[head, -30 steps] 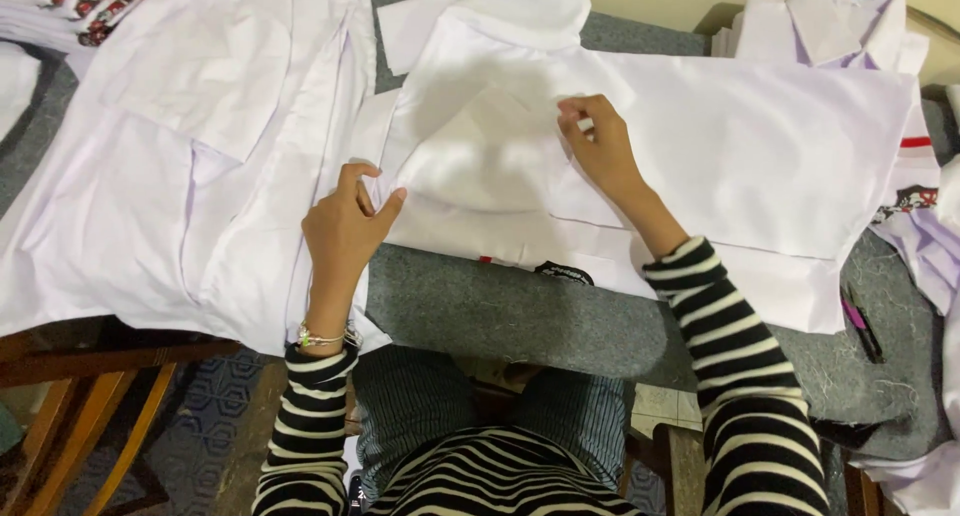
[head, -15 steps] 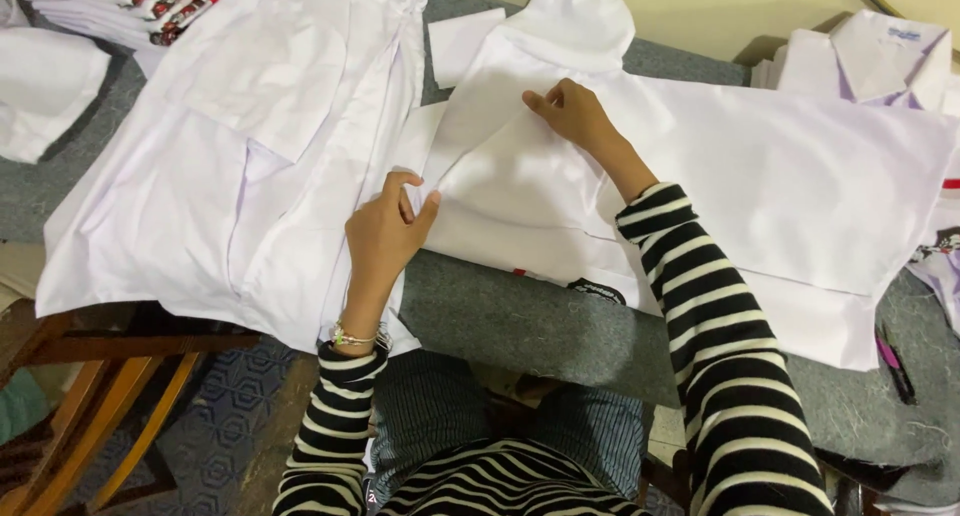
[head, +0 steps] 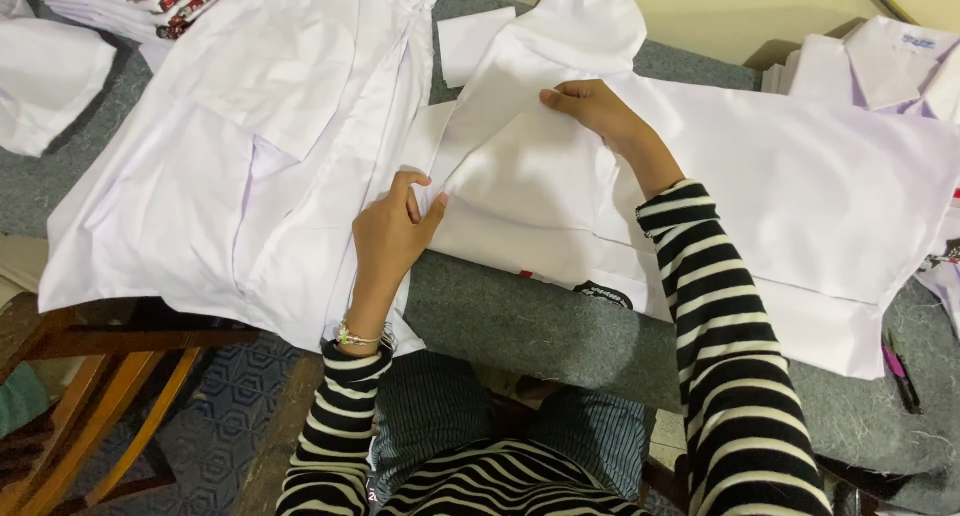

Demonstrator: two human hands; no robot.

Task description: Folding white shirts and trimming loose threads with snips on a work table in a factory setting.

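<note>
Left hand (head: 392, 226): fingers pinched together on the folded edge of the white garment (head: 780, 186), at its near left corner.
Right hand (head: 590, 106): fingers curled, pressing down on a fold of the same garment higher up — whether it grips the cloth or only holds it flat, cannot tell.
Garment: spread flat on the grey table (head: 540, 326), its near edge by the table's front rim.
Left of it: a pile of white shirts (head: 230, 146), overhanging the table edge — touching the garment.
Far right: folded shirt with collar (head: 880, 66); pens (head: 900, 371) on the table.
Below: wooden chair (head: 90, 386).
</note>
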